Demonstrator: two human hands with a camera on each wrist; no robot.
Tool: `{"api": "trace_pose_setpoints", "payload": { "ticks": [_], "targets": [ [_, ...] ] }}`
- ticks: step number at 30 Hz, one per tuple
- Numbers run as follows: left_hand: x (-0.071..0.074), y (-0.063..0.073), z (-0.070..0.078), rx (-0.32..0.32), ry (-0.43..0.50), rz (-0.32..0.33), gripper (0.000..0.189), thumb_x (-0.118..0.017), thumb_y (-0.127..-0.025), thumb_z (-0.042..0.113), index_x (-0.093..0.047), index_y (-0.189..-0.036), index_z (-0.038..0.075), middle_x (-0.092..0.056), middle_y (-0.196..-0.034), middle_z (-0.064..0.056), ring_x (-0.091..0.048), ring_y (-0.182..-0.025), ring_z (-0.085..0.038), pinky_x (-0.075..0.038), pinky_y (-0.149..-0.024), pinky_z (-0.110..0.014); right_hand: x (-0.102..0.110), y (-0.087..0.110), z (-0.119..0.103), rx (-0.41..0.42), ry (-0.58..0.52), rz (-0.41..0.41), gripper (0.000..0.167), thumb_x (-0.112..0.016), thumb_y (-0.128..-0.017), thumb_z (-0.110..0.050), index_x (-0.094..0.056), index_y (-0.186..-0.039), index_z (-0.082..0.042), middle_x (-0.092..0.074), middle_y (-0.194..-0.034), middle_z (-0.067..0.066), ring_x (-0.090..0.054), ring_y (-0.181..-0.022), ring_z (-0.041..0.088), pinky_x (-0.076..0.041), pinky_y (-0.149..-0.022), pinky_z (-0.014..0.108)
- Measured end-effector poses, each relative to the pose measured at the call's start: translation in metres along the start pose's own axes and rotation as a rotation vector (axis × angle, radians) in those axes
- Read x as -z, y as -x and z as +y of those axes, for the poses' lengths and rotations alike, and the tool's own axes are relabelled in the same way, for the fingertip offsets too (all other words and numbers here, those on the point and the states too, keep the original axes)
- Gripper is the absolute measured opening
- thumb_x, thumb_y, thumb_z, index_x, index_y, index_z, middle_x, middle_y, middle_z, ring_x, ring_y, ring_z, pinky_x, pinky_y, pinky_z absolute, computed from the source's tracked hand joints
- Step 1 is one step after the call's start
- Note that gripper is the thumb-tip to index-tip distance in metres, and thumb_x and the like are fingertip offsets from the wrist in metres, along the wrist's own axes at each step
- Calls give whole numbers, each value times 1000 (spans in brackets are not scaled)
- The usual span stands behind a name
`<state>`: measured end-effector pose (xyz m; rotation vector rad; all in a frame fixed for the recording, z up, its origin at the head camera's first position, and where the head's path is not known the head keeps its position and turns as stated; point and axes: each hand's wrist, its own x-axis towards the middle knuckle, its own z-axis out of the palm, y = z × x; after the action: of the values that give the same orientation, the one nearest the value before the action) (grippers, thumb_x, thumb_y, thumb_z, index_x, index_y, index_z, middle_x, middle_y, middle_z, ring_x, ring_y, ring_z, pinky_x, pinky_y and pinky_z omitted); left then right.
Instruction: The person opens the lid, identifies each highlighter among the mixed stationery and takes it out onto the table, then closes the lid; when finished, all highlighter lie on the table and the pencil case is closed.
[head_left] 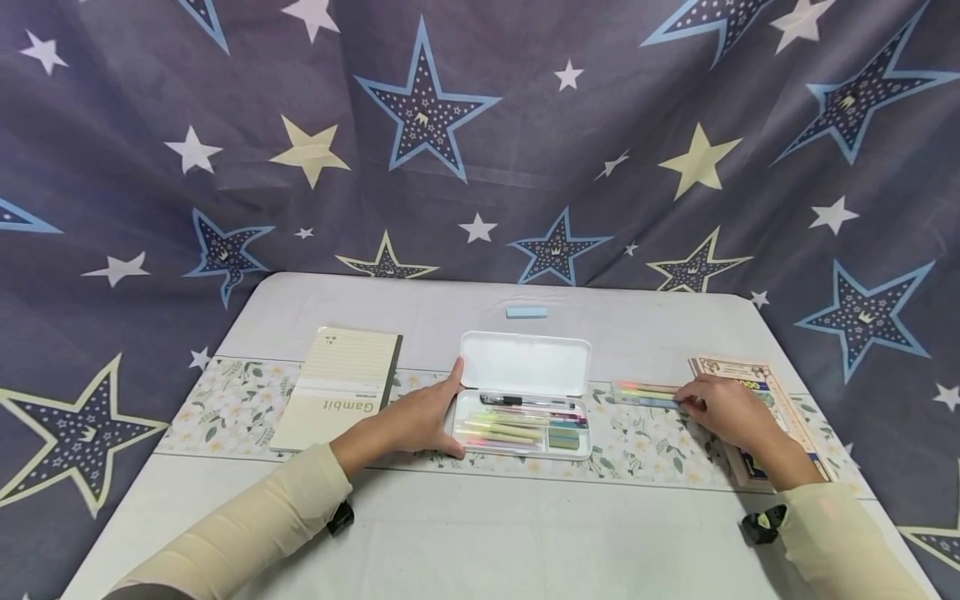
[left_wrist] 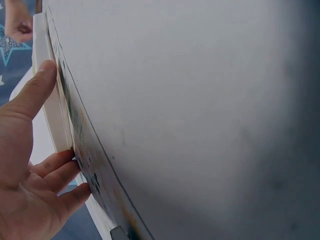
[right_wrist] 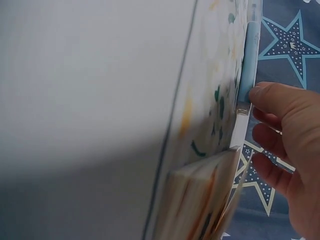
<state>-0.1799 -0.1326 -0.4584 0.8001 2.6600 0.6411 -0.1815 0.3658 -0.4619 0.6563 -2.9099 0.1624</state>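
A white pencil case (head_left: 527, 363) lies with its lid swung back. Inside it are a black pen (head_left: 491, 401), several coloured pens (head_left: 498, 429) and a greenish block (head_left: 562, 438) in a small compartment. My left hand (head_left: 420, 414) spans its left end, thumb at the front corner and fingers by the lid; the left wrist view shows the thumb against its side wall. To the right, several pastel pens (head_left: 645, 393) lie side by side. My right hand (head_left: 727, 412) pinches their right ends, with its thumb on a light-blue pen (right_wrist: 247, 65) in the right wrist view.
A cream notebook (head_left: 337, 379) lies left of the case. Stacked books (head_left: 791, 408) lie partly under the right forearm. A light-blue bar (head_left: 527, 313) sits behind the case. A floral strip (head_left: 637, 458) crosses the white table; a star-patterned cloth (head_left: 525, 158) hangs behind.
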Motion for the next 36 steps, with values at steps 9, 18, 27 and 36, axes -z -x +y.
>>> {"api": "trace_pose_setpoints", "payload": {
  "ticks": [9, 18, 27, 36],
  "targets": [
    [0, -1, -1, 3, -12, 2, 147, -90, -69, 55, 11, -162, 3, -53, -152, -9, -52, -140, -27, -44, -113, -45, 6, -5, -6, 49, 4, 61, 15, -80, -83, -7, -80, -96, -14, -72, -87, 0, -62, -69, 9, -49, -56, 28],
    [0, -1, -1, 9, -7, 2, 147, -91, -69, 55, 11, -162, 4, -53, -152, -9, -52, -140, -27, -44, -113, -45, 14, -22, -30, 97, -5, 50, 14, -80, -86, -11, -80, -100, -15, -71, -84, -3, -59, -67, 6, -50, -59, 29],
    [-1, -1, -1, 13, -1, -3, 147, -91, -69, 55, 11, -162, 4, -52, -153, -8, -51, -140, -27, -44, -113, -44, 7, -37, -57, 176, -87, 96, 16, -79, -86, -9, -80, -101, -13, -72, -85, -4, -57, -65, 2, -48, -57, 25],
    [-1, -1, 0, 18, -9, -4, 147, -91, -69, 55, 11, -162, 4, -53, -151, -9, -52, -139, -27, -44, -113, -44, 3, -57, -93, 274, -135, 127, 16, -80, -85, -8, -80, -100, -12, -73, -82, -3, -58, -63, 3, -50, -58, 24]
  ]
}}
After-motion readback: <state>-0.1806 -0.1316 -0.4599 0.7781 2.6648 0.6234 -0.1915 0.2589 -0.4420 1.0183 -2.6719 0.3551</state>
